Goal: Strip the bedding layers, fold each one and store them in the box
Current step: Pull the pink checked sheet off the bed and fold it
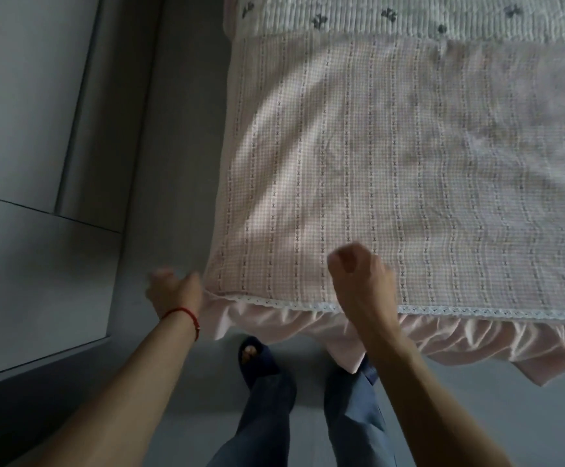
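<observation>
So the pink checked cover (392,163) lay flat on the bed; left hand (173,288) was at its corner, grip too blurry to tell, right hand (358,274) curled loosely above it.

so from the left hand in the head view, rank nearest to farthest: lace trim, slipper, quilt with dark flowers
1. lace trim, just right of the left hand, along the bed's near edge
2. slipper, below and to the right, on the floor
3. quilt, far end of the bed
</observation>
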Available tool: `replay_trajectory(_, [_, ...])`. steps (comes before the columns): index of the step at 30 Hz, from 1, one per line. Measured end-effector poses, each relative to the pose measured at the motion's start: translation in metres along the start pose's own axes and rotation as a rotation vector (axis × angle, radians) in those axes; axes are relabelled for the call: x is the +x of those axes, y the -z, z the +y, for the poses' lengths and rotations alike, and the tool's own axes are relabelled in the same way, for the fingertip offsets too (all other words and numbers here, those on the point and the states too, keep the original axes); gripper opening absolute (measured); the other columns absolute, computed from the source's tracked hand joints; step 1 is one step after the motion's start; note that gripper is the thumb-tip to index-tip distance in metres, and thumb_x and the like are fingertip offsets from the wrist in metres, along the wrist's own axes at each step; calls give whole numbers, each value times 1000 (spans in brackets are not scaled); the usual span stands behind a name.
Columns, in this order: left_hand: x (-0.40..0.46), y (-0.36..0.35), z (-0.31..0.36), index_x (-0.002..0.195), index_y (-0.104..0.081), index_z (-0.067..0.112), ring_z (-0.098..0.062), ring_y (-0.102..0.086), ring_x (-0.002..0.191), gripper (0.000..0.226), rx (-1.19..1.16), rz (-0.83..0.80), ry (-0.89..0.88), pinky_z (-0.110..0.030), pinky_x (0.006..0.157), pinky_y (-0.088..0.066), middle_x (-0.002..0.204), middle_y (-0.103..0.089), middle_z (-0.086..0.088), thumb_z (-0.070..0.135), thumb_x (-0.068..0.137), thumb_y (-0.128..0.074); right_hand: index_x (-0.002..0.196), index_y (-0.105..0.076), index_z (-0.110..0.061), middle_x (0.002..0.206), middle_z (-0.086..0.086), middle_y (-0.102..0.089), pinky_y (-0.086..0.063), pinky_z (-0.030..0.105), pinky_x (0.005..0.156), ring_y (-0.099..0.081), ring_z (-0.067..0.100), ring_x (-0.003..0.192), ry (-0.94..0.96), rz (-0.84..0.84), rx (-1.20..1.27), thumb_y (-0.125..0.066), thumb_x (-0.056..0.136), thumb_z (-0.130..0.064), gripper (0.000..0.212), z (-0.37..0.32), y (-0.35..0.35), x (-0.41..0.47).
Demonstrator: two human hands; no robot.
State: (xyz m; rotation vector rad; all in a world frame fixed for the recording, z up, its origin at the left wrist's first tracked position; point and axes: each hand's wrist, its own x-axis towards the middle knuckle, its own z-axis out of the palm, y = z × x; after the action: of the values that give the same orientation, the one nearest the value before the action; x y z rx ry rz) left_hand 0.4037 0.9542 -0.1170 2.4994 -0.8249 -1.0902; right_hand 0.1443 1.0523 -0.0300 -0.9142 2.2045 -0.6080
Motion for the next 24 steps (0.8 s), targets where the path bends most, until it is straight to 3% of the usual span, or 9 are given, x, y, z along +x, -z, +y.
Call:
replay_trajectory(1, [-7,-5,14,121,-58,10,-36,-58,117,52,107,-22,-239,-44,99,-50,127,-59,-18,15,73,-76,129,-61,-24,131,1,-66,-50,37,97,-62,14,117,82,24,-94,-61,98,-45,38,-6,-3,19])
replay_trajectory(2, [-16,-11,34,129,-54,14,-32,-51,123,55,163,-84,-467,-44,105,-44,133,-53,-15,15,78,-75,151,-40,-28,159,7,-39,-33,50,117,-39,26,145,115,-17,-196,-62,94,-57,67,-10,-8,43])
replay_trajectory(3, [-22,-22,55,135,-51,18,-29,-45,129,59,204,-159,-650,-43,109,-39,139,-47,-13,17,81,-74,161,-15,-33,170,10,-7,-8,61,121,-8,34,156,100,-68,-304,-62,87,-69,95,-12,-13,66])
replay_trajectory(5, [-28,-47,101,146,-45,29,-33,-31,143,66,341,-246,-900,-43,117,-30,156,-31,-14,25,85,-71,158,18,-37,165,13,31,14,74,110,27,43,150,22,-156,-436,-63,71,-85,129,-17,-24,101])
replay_trajectory(7, [-22,-74,147,153,-33,41,-33,-9,153,69,538,-359,-983,-46,123,-21,168,-5,-7,37,92,-64,153,30,-35,158,16,43,16,82,105,38,46,144,-53,-231,-457,-65,62,-89,142,-15,-36,122])
replay_trajectory(10, [-2,-107,207,157,-14,48,-33,14,154,68,866,-503,-930,-57,123,-16,167,19,2,55,98,-48,149,37,-35,153,14,50,16,81,105,46,44,139,-93,-250,-429,-65,62,-88,145,-10,-45,128])
replay_trajectory(14, [29,-135,259,153,4,56,-44,25,148,71,1002,-570,-866,-67,120,-6,163,31,1,68,97,-37,147,40,-41,149,6,56,24,75,107,54,36,134,-112,-262,-362,-66,64,-86,142,-7,-48,130])
replay_trajectory(20, [73,-168,344,135,27,71,-59,30,139,135,1046,-658,-843,-79,110,-7,145,58,3,84,49,-76,153,31,-41,153,3,52,33,63,108,51,34,138,-112,-234,-341,-64,65,-86,136,3,-55,139])
replay_trajectory(24, [88,-190,362,133,24,75,-55,26,143,142,940,-587,-931,-74,115,-4,148,55,3,84,35,-78,160,15,-39,164,8,35,27,64,112,36,38,148,-153,-217,-328,-55,63,-92,131,13,-61,142])
